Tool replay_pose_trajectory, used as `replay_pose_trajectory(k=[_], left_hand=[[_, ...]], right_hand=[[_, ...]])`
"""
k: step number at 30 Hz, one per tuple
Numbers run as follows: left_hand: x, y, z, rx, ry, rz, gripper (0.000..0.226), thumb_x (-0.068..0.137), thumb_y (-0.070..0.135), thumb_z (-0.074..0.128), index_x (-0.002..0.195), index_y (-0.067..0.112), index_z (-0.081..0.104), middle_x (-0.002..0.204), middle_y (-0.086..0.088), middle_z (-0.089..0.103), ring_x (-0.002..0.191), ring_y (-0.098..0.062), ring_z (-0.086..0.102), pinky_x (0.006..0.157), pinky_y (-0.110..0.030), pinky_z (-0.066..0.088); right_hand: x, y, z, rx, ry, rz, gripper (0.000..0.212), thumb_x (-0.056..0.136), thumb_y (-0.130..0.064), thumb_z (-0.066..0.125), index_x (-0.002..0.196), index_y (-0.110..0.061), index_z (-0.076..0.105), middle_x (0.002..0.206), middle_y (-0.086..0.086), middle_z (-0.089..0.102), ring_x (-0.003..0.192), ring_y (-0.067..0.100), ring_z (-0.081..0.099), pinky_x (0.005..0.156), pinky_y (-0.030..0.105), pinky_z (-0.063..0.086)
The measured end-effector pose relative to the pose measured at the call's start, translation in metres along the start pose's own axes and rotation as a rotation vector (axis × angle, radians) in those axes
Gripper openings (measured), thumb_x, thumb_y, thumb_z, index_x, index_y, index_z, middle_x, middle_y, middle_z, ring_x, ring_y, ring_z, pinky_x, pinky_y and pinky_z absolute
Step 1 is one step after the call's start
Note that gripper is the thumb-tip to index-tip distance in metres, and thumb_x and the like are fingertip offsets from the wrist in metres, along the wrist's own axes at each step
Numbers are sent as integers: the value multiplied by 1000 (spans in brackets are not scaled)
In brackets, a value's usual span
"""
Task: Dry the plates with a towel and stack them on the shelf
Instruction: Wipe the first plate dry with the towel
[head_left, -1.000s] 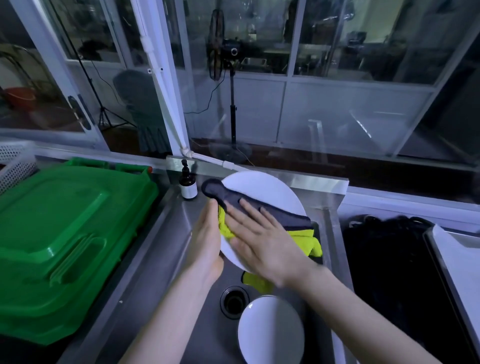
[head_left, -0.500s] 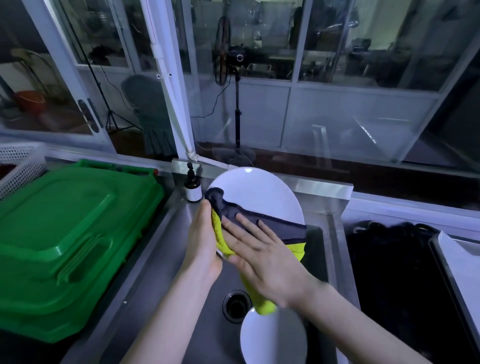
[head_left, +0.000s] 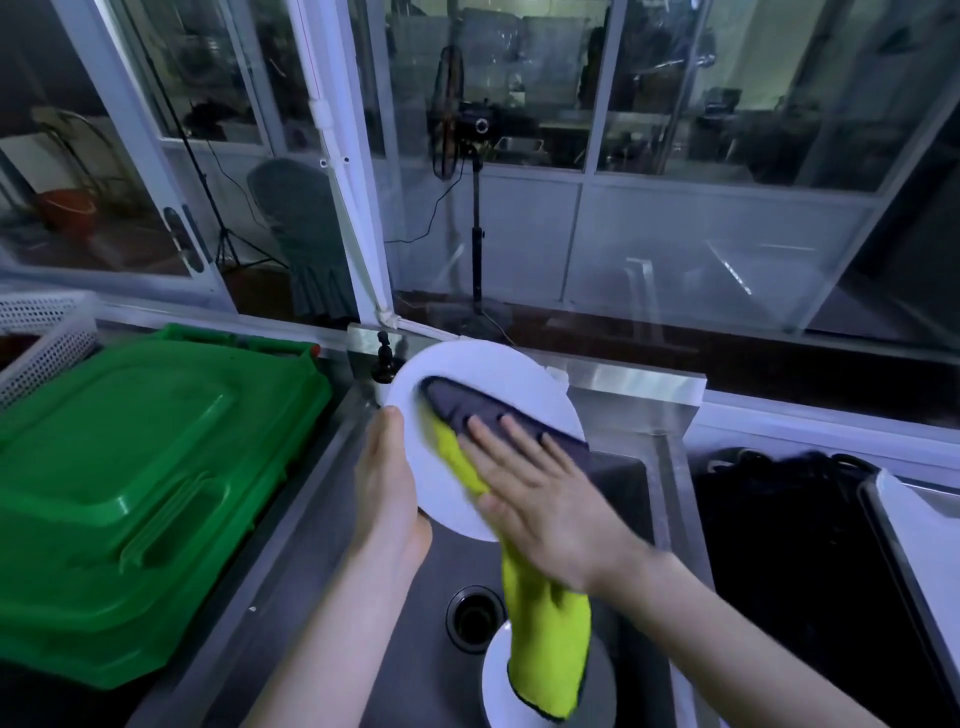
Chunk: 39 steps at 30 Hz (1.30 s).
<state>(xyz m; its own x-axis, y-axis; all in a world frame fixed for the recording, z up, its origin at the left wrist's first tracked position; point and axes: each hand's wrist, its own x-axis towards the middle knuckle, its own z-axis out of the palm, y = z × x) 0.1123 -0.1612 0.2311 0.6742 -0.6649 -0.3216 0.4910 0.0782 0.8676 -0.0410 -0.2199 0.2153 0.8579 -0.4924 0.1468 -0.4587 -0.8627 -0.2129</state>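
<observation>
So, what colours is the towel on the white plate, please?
Towel: yellow-green, one side dark grey; head view.

No text, label, brand, number or sign can be read anywhere in the view. The small dark pump bottle (head_left: 384, 357) at the back of the sink shows only its top. Its body is hidden behind the white plate (head_left: 483, 366), so any label cannot be seen.

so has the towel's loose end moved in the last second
Yes. The yellow tail of the towel has dropped toward the person: it ended beside the drain, now hangs past it, over the plate in the sink.
</observation>
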Motion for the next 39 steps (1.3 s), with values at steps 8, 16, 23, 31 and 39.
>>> replay_pose_trajectory(k=[8,16,23,31,39], left_hand=[[-10,-23,14,20,-42,26,25,105,48,42,105,35,63,89,26,73,84,8,68,69,-14,51],[-5,-17,-10,17,-19,-33,25,101,46,50,99,31,70,83,14,78,82,-13,74,65,-31,56],[5,-5,-9,64,-25,50,26,103,36,46,98,30,71,95,11,78,91,-16,72,67,-30,55],[9,-1,-27,387,-268,131,25,103,42,48,99,43,73,103,14,76,95,-8,71,80,-33,52],[10,-8,-22,268,-124,144,25,99,40,51,94,36,75,90,13,76,83,-16,68,69,-31,53]], right_hand=[[37,0,-4,84,85,104,52,104,-45,26,154,-40,10,161,-23,-2,150,7,-8,122,40,1],[38,42,-17,130,178,334,48,104,-38,27,150,-48,18,160,-17,15,143,18,21,114,42,25],[8,43,-2,873,469,498,69,87,-18,72,145,-35,40,135,-12,53,122,-2,48,103,19,35],[35,58,-25,600,302,415,55,85,-41,72,136,-31,54,123,-14,63,116,10,57,96,19,42],[35,59,-30,516,349,470,51,86,-43,69,134,-28,56,123,-10,66,117,19,57,90,24,41]])
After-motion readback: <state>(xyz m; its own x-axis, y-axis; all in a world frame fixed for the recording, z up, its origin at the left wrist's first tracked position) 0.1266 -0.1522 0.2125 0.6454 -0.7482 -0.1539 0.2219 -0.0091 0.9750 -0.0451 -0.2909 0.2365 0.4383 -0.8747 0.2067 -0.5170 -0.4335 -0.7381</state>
